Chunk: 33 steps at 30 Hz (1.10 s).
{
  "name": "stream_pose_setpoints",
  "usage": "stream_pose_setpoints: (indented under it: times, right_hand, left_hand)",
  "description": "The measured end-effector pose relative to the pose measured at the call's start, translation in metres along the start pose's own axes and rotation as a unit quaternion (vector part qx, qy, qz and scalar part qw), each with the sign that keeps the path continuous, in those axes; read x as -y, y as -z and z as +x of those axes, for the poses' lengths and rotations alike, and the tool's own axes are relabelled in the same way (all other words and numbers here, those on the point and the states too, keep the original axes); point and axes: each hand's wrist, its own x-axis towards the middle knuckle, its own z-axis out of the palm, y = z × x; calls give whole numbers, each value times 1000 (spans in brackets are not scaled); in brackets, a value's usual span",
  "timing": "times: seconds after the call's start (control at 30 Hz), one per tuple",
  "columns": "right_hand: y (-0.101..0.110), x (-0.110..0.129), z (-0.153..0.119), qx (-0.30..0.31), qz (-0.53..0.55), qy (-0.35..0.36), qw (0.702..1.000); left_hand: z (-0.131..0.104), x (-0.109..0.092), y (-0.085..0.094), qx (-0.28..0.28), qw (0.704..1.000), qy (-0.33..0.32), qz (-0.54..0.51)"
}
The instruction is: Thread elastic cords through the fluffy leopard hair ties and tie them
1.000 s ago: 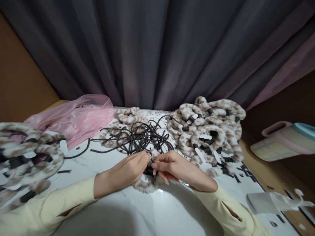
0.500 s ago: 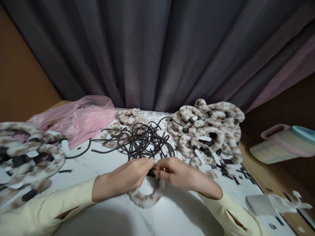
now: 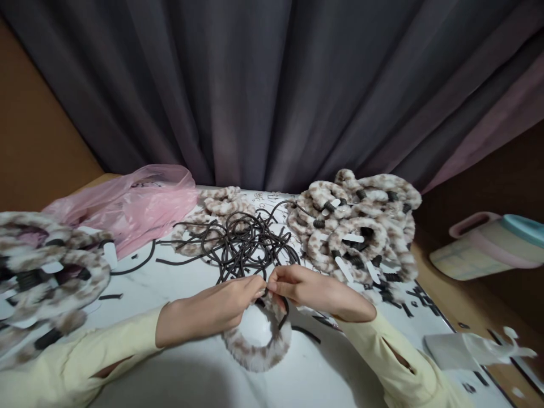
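A brown-and-white furry ring [image 3: 257, 356] lies on the table in front of me, its top end under my fingers. My left hand [image 3: 227, 300] is closed at the upper left of the ring, its fingertips pinched where ring and cord meet; most of that grip is hidden. Facing it, my right hand [image 3: 304, 289] pinches a black cord [image 3: 285, 313], whose end hangs over the ring's right side. The two sets of fingertips almost touch. Just beyond them lies a tangled heap of black cords [image 3: 255, 243].
Furry rings with black wraps and white tags are piled at right [image 3: 361, 226] and left [image 3: 91, 277]. A pink plastic bag [image 3: 144, 198] lies at back left. A tumbler [image 3: 488, 249] and a white plastic piece [image 3: 454, 349] are at right. A curtain [image 3: 255, 85] hangs behind.
The furry ring shows more fully and sits slightly lower and to the right. A black cord end now hangs below my right hand, and another piece shows on the table to its right.
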Motion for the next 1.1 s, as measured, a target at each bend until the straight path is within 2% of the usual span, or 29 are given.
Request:
stream_pose_setpoints:
  times: [0.1,0.17,0.27,0.33,0.4,0.47,0.73,0.83,0.93,1.0,1.1]
  right_hand:
    - [3,0,0,5,15,-1,1000]
    - [5,0,0,12,35,4,999]
    - [7,1,-1,26,65,7,998]
    - [9,1,-1,40,75,5,996]
    - [10,-1,-1,52,71,3,996]
    - [11,-3,0,50,63,6,997]
    - [13,-2,-5,38,46,21,998]
    - [15,0,-9,2,10,20,1000]
    - [17,2,-14,-47,-81,33,995]
    - [16,5,-19,-78,-134,42,987]
    - [11,9,-23,-162,-192,71,965]
  left_hand:
    - [0,4,-2,-17,1000,-7,-17]
    - [0,6,-4,-51,998,-26,-4]
    - [0,8,-4,-92,987,-117,59]
    - [1,8,-1,-101,966,-195,137]
    - [1,6,1,-108,941,-241,210]
    - [2,5,3,-116,928,-253,249]
    - [1,6,4,-132,913,-270,275]
    - [1,6,3,-142,913,-275,266]
    - [2,5,2,-149,916,-275,253]
    - [2,3,0,-156,915,-274,251]
    - [2,-2,-2,-167,908,-285,258]
